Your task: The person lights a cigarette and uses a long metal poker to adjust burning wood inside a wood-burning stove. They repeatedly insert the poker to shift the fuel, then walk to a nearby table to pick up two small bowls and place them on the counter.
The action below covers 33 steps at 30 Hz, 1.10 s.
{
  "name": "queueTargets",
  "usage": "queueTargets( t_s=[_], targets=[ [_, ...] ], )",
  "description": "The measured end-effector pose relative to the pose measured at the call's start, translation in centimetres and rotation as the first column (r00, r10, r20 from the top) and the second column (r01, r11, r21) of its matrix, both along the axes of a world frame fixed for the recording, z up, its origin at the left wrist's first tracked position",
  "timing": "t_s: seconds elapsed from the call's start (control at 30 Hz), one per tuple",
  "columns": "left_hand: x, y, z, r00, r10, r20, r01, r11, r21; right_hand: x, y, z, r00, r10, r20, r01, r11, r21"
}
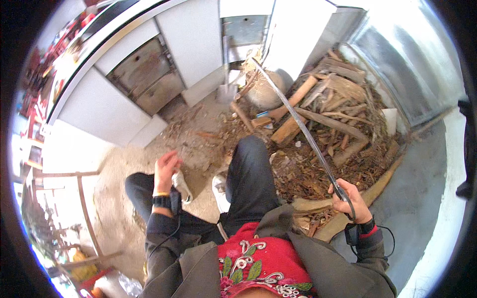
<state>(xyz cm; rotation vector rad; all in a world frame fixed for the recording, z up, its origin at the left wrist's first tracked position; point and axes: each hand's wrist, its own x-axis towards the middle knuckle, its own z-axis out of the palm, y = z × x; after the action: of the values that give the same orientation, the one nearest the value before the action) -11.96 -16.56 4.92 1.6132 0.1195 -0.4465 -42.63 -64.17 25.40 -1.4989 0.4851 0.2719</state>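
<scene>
My right hand (348, 201) grips the looped handle end of long metal fire tongs (298, 121), which reach up and to the left. Their far tip lies at a bundle of dry straw and twigs (254, 67), beside a rounded pot (265, 89) in front of the white-tiled stove. Whether the tips hold any of it, I cannot tell. My left hand (166, 169) is raised over my left knee with nothing in it, its fingers apart and slightly curled. Both wrists bear a black strapped device.
Split firewood (335, 97) is heaped at the right above bark scraps (309, 175), edged by a curved log (384, 186). A shovel (226, 89) leans by the stove (190, 37), which has metal doors (143, 70). A wooden frame (87, 216) stands at the left.
</scene>
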Motion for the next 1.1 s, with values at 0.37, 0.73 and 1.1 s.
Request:
queueTargets(
  t_s=[0.37,0.73,1.1],
  targets=[
    [-1.6,-6.5,4.1,0.773,-0.002,0.634,-0.334,0.849,0.410,2.6,7.0,-1.9,0.926,0.363,-0.110,-0.330,0.914,0.234],
    [-1.7,-3.4,2.6,0.603,-0.483,0.635,-0.245,0.645,0.724,5.6,10.1,-4.0,0.946,0.273,-0.174,-0.184,0.895,0.407],
    [2.0,-7.1,-6.1,0.811,-0.473,0.343,-0.008,0.578,0.816,12.6,11.9,-8.7,0.914,0.301,-0.272,-0.255,0.948,0.190]
  ],
)
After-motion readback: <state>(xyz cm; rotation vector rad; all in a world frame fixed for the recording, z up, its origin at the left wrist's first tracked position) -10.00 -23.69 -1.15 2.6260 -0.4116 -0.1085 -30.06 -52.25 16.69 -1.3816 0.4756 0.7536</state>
